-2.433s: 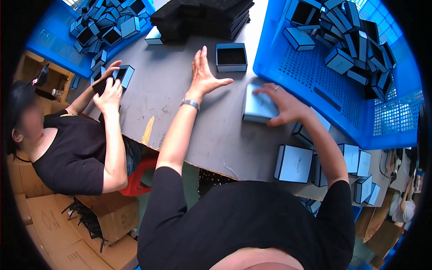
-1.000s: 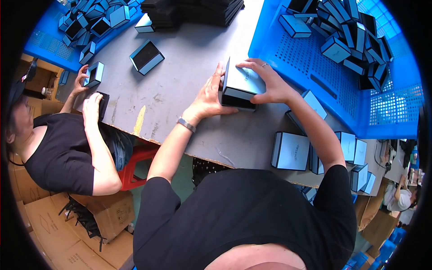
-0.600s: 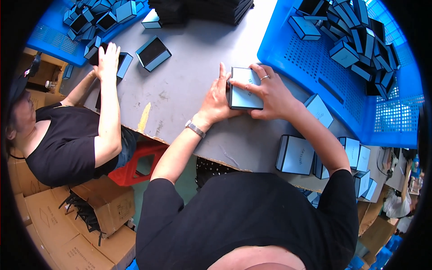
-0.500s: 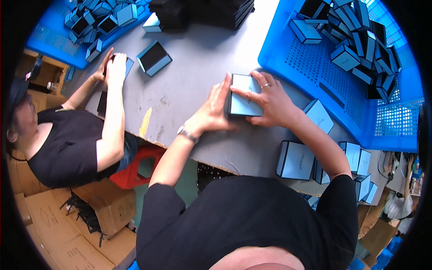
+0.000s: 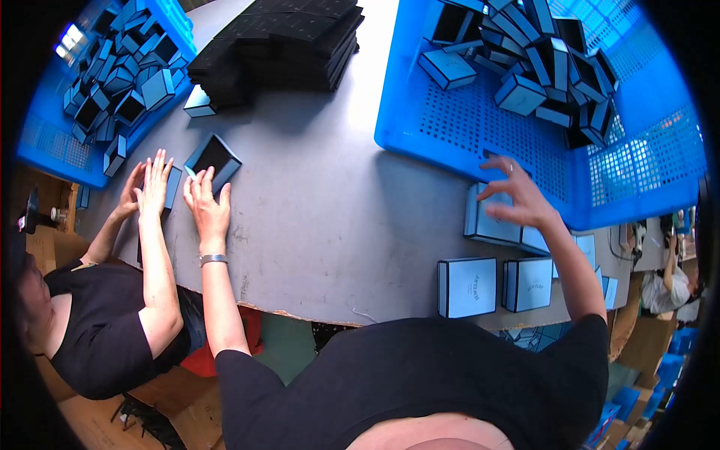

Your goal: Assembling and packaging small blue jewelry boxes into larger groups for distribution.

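My left hand (image 5: pixel 208 208) reaches out to the far left, fingers apart, at the near edge of an open light blue box (image 5: pixel 214 154) with a black inside. Whether the fingertips press on that box I cannot tell. On the right, my right hand (image 5: pixel 519 196) hovers with spread, bent fingers over a closed light blue box (image 5: pixel 482 223) with black edges, partly hiding it. Two more closed boxes, one light blue box (image 5: pixel 468 288) and another light blue box (image 5: pixel 529 285), lie nearer me at the table's front edge.
A blue perforated crate (image 5: pixel 450 139) with several boxes stands at the far right, and another blue crate (image 5: pixel 52 161) at the far left. A stack of black sheets (image 5: pixel 289 56) sits at the back. A co-worker's hands (image 5: pixel 150 191) are beside a blue box (image 5: pixel 172 187) at left.
Both hands have left the closed box they framed mid-table. A box now lies under my right hand, which moved right; my left hand moved left to the open box. The view shifted.
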